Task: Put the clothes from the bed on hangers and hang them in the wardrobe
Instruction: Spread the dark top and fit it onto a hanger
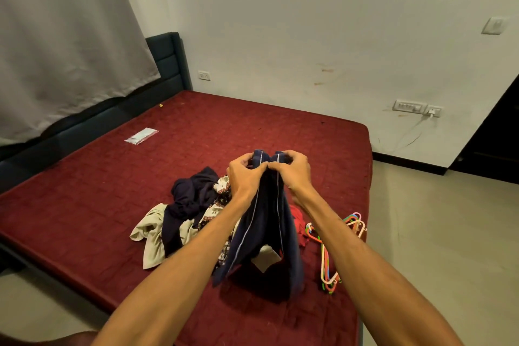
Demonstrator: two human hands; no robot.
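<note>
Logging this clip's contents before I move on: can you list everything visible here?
navy garment: one, dark blue with white piping, held up over the bed
clothes pile: one heap, navy, beige, patterned, red, on the bed beneath the arms
hangers: one stack, multicoloured, bed's right edge
plastic packet: one, clear, far left of the bed
bed: one, maroon mattress
curtain: one, grey, left
left hand: grips the garment's top
right hand: grips the garment's top

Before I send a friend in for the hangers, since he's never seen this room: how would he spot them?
Find the maroon bed. Near its right edge, just right of the held-up navy garment, lies a bundle of hangers. Unlike the soft clothes nearby, it is thin bright plastic: pink, green, orange, white.
</note>
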